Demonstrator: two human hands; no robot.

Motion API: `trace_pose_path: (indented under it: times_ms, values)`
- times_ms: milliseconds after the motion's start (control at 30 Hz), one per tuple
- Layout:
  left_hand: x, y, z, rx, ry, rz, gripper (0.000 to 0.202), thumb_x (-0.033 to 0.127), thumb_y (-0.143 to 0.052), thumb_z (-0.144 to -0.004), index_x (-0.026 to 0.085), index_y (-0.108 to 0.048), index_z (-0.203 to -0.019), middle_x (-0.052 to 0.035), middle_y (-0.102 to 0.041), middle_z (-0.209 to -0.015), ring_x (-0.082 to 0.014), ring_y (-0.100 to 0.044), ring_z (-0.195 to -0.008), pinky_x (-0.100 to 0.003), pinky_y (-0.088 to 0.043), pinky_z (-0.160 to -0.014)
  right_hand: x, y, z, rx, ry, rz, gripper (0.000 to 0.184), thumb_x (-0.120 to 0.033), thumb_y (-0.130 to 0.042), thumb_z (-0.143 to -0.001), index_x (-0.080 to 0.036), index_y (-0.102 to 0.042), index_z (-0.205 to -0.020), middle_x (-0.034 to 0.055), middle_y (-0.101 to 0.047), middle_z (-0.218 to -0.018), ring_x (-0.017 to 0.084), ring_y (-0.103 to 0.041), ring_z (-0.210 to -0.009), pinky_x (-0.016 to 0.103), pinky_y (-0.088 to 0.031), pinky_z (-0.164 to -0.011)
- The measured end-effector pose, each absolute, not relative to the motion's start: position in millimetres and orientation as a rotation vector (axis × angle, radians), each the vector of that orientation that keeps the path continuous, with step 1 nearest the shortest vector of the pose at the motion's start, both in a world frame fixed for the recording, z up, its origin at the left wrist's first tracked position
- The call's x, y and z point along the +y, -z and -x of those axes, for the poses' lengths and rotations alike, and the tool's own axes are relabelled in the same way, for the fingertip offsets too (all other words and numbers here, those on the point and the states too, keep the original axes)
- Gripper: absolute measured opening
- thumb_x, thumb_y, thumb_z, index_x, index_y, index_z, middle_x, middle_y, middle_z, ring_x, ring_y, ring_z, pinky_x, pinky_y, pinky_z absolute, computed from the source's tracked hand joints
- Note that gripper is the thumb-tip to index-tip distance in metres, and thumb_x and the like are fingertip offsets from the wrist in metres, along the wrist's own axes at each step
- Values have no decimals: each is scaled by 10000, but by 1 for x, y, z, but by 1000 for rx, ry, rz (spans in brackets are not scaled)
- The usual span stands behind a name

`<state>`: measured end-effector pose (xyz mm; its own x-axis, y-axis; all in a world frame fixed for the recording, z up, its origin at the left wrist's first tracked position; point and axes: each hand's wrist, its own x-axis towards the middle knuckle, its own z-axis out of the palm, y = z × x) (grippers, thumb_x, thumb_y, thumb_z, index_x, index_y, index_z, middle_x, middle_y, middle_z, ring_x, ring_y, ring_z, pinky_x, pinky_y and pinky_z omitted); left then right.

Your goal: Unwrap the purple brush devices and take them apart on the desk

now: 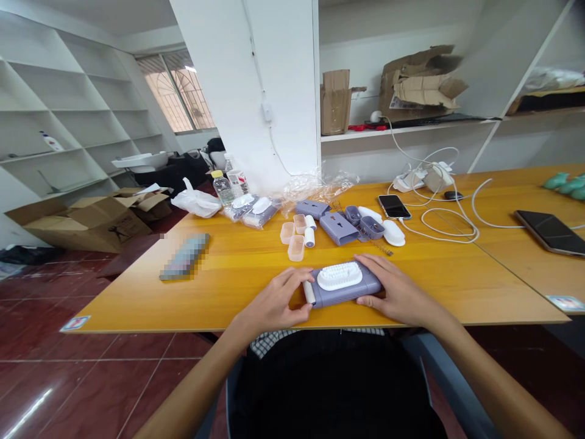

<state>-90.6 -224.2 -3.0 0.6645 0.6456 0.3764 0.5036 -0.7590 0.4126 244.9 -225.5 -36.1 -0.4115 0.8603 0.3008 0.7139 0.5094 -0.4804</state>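
A purple-grey cleaning brush (342, 296) lies on the table close to the front edge, its oval pad of white bristles (339, 276) facing up. A pale roller (309, 293) sits at its left end. My left hand (276, 300) grips that end between thumb and fingers. Around the right end, my right hand (397, 289) has its fingers on the far side and the thumb on the near side. Just beyond are an open purple housing (338, 228), small translucent boxes (296, 248), white rollers (309, 236), purple oval cups (372, 227) and a white oval part (393, 233).
Bagged purple brushes (260, 212), bottles (222, 188) and a white plastic bag (196, 200) stand at the back left. A blurred-out flat object (185, 257) lies left. A phone (395, 207) with a looping white cable (450, 238) and a tablet (553, 231) lie right.
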Motion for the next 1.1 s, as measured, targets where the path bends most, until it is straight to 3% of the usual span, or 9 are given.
trace_pose_path:
  times_ms: [167,467,867,1100]
  values:
    - [-223,4,86,943,-727,-2624,417,142,-636,-889,238,-532,-1281,-152,-610,-1510,-308,-590,-1424,-495,-499,-1204,-226,37,-245,-2231,-356,1293,843,-584,-687,-960,-273,-368,-1675,173,-489,-1657,407,-486,-1516,621,-420,-1246]
    - [-224,2,89,1049,-711,-2538,477,179,-627,-936,246,-556,-1403,-135,-579,-1601,-299,-585,-1470,-493,-483,-1230,-225,41,-245,-2195,-367,1316,816,-602,-648,-981,-266,-364,-1668,171,-463,-1675,397,-479,-1526,607,-416,-1256]
    - [-223,1,92,953,-884,-2445,311,166,-741,-823,240,-653,-1111,-87,-750,-1366,-269,-722,-1281,-407,-560,-1101,-222,41,-252,-2179,-460,1317,863,-565,-717,-938,-268,-385,-1676,142,-447,-1708,376,-427,-1574,582,-378,-1292]
    - [-226,0,93,922,-884,-2375,367,152,-767,-765,237,-650,-1102,-93,-747,-1341,-269,-749,-1197,-424,-554,-1055,-219,36,-261,-2135,-564,1261,886,-552,-790,-884,-260,-452,-1649,146,-476,-1693,388,-456,-1556,603,-372,-1291]
